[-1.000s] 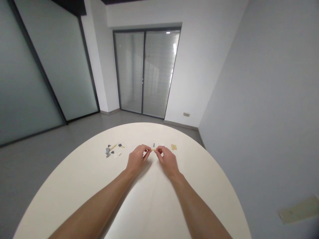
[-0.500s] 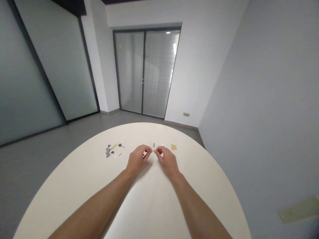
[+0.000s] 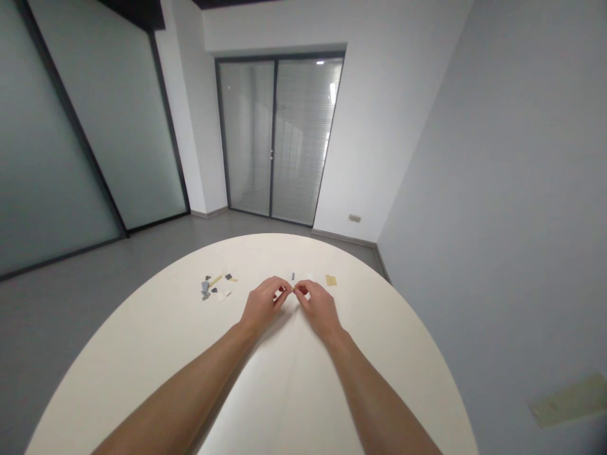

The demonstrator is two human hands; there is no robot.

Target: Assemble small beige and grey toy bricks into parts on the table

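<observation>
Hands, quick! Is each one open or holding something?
Left hand: closed, pinching a tiny yellowish piece.
Right hand: closed, pinching the same piece.

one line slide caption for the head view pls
Both hands pinch a tiny yellow piece over a white table, with small loose pieces scattered to the left.

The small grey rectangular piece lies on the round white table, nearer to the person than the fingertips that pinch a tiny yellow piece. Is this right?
No: the head view shows the small grey rectangular piece beyond the fingertips of the left hand and right hand, which pinch the tiny yellow piece. It does lie on the round white table.
</observation>
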